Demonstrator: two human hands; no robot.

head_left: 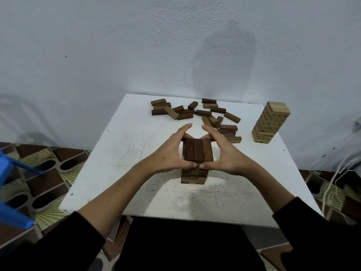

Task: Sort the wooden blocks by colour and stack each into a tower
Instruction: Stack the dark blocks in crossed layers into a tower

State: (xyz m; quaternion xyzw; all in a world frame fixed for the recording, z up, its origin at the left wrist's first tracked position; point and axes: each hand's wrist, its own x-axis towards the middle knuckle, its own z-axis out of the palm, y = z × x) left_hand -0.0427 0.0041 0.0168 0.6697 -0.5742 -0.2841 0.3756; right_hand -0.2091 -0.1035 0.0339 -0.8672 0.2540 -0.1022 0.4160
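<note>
I see both hands cupping the dark tower [197, 153] mid-table: left hand [172, 151] and right hand [224, 153] press its top layer, thumbs meeting at the near edge. Loose dark blocks [195, 114] lie beyond; the light tower [270, 122] stands far right.

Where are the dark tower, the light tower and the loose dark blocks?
dark tower [198, 149], head view, top layer.
light tower [270, 124], head view, front face.
loose dark blocks [203, 112], head view, one block's top.
</note>
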